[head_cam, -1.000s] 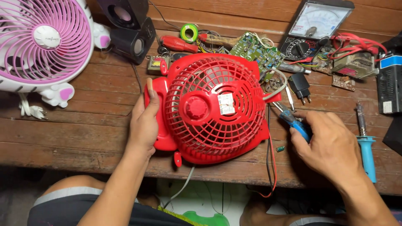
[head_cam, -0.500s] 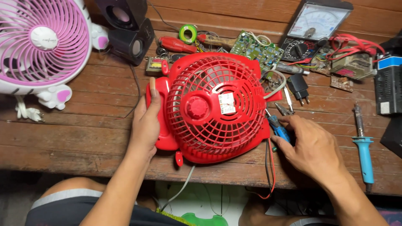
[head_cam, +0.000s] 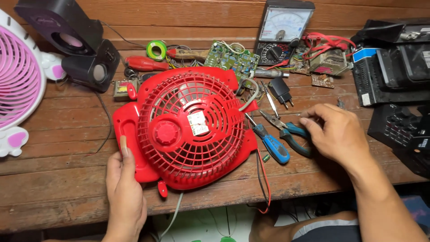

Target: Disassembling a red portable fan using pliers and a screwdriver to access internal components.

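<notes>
Left hand on red fan

the fan under the left hand is glossy red plastic, its grille smooth, with a small paper sticker on it. the table is rough, weathered wood, matt and scratched. beside the right hand the pliers have dull metal jaws and rubbery blue grips; the screwdriver has a metal shaft and a shiny blue and black plastic handle. the speaker is black plastic with a slight sheen.
</notes>
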